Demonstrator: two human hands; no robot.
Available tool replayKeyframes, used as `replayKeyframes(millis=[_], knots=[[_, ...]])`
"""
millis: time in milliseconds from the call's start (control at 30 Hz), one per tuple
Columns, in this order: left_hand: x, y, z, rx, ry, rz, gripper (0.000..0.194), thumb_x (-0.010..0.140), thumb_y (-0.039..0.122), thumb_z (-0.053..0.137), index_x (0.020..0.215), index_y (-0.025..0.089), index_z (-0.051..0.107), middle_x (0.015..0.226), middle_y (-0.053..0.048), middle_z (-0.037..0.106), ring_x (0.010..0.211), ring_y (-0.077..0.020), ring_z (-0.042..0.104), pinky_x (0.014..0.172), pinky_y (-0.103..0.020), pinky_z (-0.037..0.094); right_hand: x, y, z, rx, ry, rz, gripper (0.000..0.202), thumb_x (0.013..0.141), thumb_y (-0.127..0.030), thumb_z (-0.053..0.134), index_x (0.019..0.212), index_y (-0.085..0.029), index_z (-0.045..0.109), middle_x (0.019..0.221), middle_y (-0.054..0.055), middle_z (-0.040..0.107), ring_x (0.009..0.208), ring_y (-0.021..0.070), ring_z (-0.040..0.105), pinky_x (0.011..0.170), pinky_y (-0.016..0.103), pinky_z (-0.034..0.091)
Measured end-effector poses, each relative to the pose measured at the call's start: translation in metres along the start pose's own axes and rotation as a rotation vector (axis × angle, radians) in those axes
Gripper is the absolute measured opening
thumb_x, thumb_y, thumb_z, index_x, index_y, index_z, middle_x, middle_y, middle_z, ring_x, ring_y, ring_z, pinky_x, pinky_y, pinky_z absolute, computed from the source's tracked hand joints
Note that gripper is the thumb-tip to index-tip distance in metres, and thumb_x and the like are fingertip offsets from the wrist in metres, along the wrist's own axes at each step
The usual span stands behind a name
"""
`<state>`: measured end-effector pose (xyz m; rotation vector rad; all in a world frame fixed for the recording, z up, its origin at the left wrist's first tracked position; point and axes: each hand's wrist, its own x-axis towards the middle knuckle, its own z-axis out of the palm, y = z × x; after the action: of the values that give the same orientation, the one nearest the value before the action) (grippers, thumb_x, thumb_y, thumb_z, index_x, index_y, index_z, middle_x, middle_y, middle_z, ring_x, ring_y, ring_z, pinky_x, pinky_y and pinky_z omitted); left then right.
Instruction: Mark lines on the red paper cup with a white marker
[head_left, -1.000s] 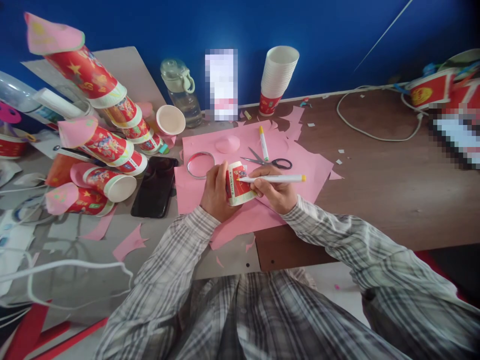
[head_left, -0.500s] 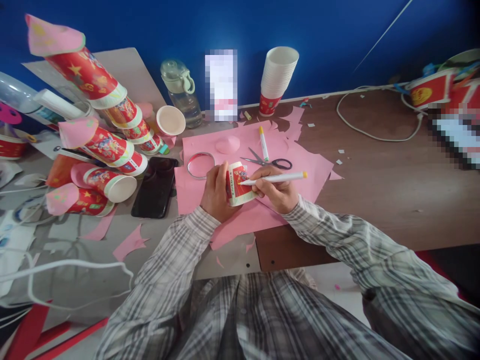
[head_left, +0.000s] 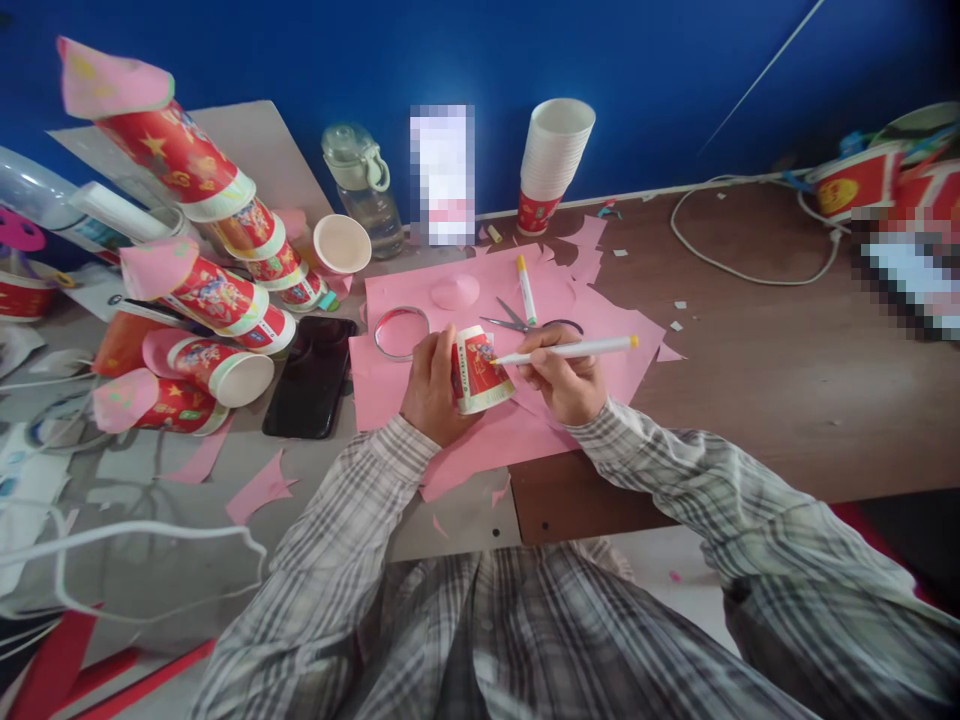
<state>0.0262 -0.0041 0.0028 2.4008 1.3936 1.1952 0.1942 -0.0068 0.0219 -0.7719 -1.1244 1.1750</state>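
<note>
My left hand (head_left: 436, 392) is wrapped round a red and white paper cup (head_left: 480, 375), which it holds tilted over pink paper (head_left: 465, 458). A white marker with a yellow end (head_left: 592, 348) is pinched in my right hand (head_left: 566, 380), its yellow tip at the cup's printed side. Black-handled scissors (head_left: 514, 320) lie just beyond, partly hidden by my right hand. Near them are another marker (head_left: 527, 290), a pink paper cone (head_left: 455, 292) and a roll of clear tape (head_left: 402, 333).
Cup rockets with pink cones (head_left: 176, 150) stand and lie at the left, beside a black phone (head_left: 310, 378). Along the back are a water bottle (head_left: 365, 190), a blurred upright screen (head_left: 442, 175) and stacked cups (head_left: 555, 150). A cable (head_left: 731, 268) curls at the right.
My right hand has shifted slightly to the right with the marker, whose tip is now nearer the cup's right side. My left hand and the cup have hardly moved.
</note>
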Motion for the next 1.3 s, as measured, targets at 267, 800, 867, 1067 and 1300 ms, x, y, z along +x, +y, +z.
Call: replayKeyframes(millis=[267, 800, 867, 1067, 1300], knots=[[0.002, 0.002, -0.003, -0.004, -0.016, -0.03, 0.086, 0.069, 0.045, 0.065, 0.132, 0.01, 0.018, 0.116, -0.019, 0.042, 0.111, -0.0295, 0.043, 0.097, -0.051, 0.044, 0.0, 0.001, 0.002, -0.015, -0.01, 0.008, 0.025, 0.082, -0.041, 0.052, 0.096, -0.02, 0.056, 0.057, -0.001, 0.055, 0.04, 0.0093, 0.039, 0.04, 0.024, 0.032], [0.003, -0.004, -0.004, -0.022, -0.015, -0.009, 0.087, 0.067, 0.039, 0.067, 0.131, 0.005, 0.018, 0.119, -0.021, 0.04, 0.114, -0.0292, 0.04, 0.101, -0.05, 0.041, 0.005, 0.001, 0.001, -0.2, 0.071, -0.087, 0.027, 0.081, -0.023, 0.048, 0.106, -0.017, 0.045, 0.069, -0.001, 0.052, 0.048, 0.0098, 0.044, 0.046, 0.027, 0.036], [0.003, -0.004, -0.005, -0.03, -0.013, -0.017, 0.087, 0.068, 0.041, 0.066, 0.131, 0.007, 0.018, 0.119, -0.02, 0.04, 0.113, -0.0291, 0.041, 0.1, -0.051, 0.042, 0.007, 0.002, -0.001, -0.218, 0.077, -0.078, 0.027, 0.08, -0.022, 0.048, 0.107, -0.017, 0.045, 0.069, -0.001, 0.052, 0.048, 0.0094, 0.044, 0.046, 0.026, 0.036], [0.003, -0.004, -0.007, -0.059, -0.019, -0.034, 0.085, 0.068, 0.04, 0.064, 0.132, 0.009, 0.017, 0.12, -0.019, 0.039, 0.113, -0.0289, 0.04, 0.099, -0.052, 0.041, 0.008, 0.006, -0.004, -0.211, 0.081, -0.054, 0.027, 0.08, -0.022, 0.047, 0.107, -0.018, 0.045, 0.07, -0.002, 0.052, 0.047, 0.0084, 0.043, 0.044, 0.025, 0.036], [0.003, -0.006, -0.008, -0.078, -0.025, -0.03, 0.082, 0.069, 0.038, 0.062, 0.132, 0.009, 0.018, 0.119, -0.018, 0.04, 0.113, -0.0284, 0.041, 0.099, -0.051, 0.042, 0.009, 0.005, -0.002, -0.218, 0.071, -0.05, 0.027, 0.079, -0.024, 0.05, 0.105, -0.017, 0.045, 0.07, -0.002, 0.052, 0.045, 0.0075, 0.042, 0.044, 0.024, 0.036]])
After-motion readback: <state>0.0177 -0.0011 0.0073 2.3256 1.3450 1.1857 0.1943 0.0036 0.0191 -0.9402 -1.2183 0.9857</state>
